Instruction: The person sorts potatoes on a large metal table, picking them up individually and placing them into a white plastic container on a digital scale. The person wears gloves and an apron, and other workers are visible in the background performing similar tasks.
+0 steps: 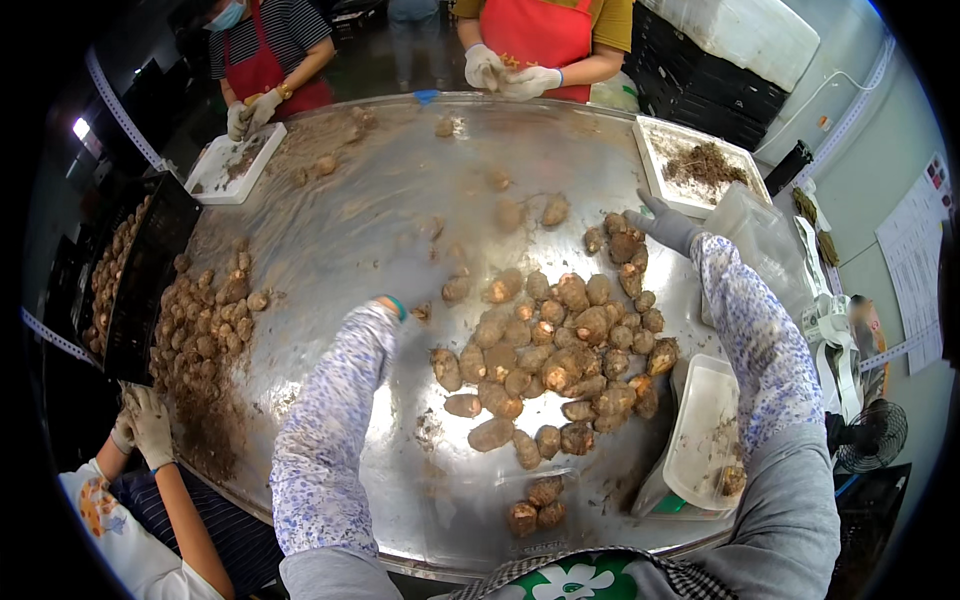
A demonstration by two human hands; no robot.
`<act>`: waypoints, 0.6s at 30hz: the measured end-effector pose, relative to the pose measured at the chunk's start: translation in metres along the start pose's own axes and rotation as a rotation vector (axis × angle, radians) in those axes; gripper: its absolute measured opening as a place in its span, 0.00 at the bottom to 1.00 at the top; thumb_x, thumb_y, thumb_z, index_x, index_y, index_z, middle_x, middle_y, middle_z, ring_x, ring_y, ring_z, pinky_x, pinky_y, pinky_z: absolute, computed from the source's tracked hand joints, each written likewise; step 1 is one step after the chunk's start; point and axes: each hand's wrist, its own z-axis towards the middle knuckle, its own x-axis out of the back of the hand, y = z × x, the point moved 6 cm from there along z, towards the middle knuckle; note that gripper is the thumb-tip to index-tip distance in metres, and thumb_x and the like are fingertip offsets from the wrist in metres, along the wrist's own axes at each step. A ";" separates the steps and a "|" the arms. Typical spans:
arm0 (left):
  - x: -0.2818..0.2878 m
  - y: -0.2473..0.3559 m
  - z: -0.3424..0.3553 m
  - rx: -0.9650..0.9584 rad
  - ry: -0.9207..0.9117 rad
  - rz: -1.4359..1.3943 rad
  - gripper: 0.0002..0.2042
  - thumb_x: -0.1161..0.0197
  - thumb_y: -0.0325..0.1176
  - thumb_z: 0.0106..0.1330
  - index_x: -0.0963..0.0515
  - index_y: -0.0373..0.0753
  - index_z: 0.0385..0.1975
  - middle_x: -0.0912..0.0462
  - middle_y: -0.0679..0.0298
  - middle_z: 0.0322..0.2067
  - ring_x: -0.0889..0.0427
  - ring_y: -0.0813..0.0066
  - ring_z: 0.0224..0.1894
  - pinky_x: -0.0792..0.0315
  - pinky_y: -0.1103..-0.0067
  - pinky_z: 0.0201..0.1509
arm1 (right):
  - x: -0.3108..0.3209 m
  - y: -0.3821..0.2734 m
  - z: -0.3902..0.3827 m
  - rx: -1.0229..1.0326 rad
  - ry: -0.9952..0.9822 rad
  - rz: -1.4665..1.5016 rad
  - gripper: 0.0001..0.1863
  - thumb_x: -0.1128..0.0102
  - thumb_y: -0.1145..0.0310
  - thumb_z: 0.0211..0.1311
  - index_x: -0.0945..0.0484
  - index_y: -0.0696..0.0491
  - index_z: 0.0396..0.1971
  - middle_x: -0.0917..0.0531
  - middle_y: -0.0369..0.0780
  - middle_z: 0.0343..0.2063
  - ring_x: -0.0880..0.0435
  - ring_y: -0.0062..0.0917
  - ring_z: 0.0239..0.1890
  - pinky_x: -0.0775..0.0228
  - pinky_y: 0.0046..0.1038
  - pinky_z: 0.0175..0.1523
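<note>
My right hand (672,224), in a grey glove, is at the upper right edge of a heap of brown taro corms (570,345), fingers spread against the outermost corms. My left forearm (345,400), in a flowered sleeve with a teal cuff, reaches over the metal table left of the heap. Beyond that cuff, my left hand is smeared by motion, so its fingers cannot be made out. A few loose corms (555,209) lie past the heap, some blurred. Close to my body, a clear plastic box (470,520) holds three corms (523,518).
A white tub (690,445) stands right of the heap, beside clear containers (745,240). White trays (655,165) with dirt sit at the far corners. On the left are another taro pile (205,320) and a black crate (150,270). Gloved co-workers (535,45) stand around the table.
</note>
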 end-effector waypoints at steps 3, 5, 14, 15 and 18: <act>0.012 -0.049 0.020 0.192 0.064 -0.034 0.42 0.37 0.54 0.59 0.46 0.42 0.70 0.48 0.46 0.70 0.50 0.50 0.72 0.48 0.66 0.72 | -0.007 0.026 0.024 -0.154 -0.030 0.007 0.55 0.53 0.28 0.57 0.56 0.53 0.72 0.45 0.54 0.69 0.46 0.45 0.71 0.50 0.36 0.73; 0.014 -0.062 0.026 0.249 0.019 -0.092 0.43 0.36 0.55 0.58 0.46 0.42 0.70 0.47 0.47 0.70 0.49 0.48 0.72 0.47 0.65 0.72 | -0.025 0.024 0.043 -0.162 -0.081 0.015 0.55 0.54 0.27 0.55 0.54 0.52 0.72 0.45 0.53 0.69 0.45 0.44 0.71 0.49 0.36 0.72; -0.045 0.013 0.051 0.032 -0.032 0.088 0.35 0.38 0.58 0.55 0.31 0.48 0.62 0.47 0.50 0.70 0.43 0.41 0.68 0.42 0.59 0.69 | -0.085 -0.055 0.043 0.046 -0.269 -0.198 0.54 0.60 0.22 0.53 0.54 0.44 0.72 0.53 0.54 0.71 0.46 0.48 0.71 0.51 0.37 0.73; -0.051 0.031 0.043 -0.014 -0.021 0.140 0.33 0.38 0.58 0.55 0.29 0.49 0.60 0.48 0.50 0.70 0.43 0.39 0.67 0.42 0.58 0.69 | -0.092 -0.061 0.038 0.046 -0.286 -0.216 0.54 0.61 0.22 0.53 0.55 0.44 0.73 0.54 0.54 0.71 0.47 0.49 0.71 0.52 0.37 0.73; -0.068 0.047 0.022 -0.104 -0.052 0.169 0.30 0.41 0.58 0.58 0.27 0.50 0.58 0.51 0.51 0.71 0.45 0.34 0.67 0.42 0.56 0.68 | -0.101 -0.083 0.013 0.093 -0.311 -0.242 0.53 0.64 0.23 0.55 0.55 0.46 0.72 0.56 0.52 0.71 0.48 0.54 0.70 0.53 0.41 0.73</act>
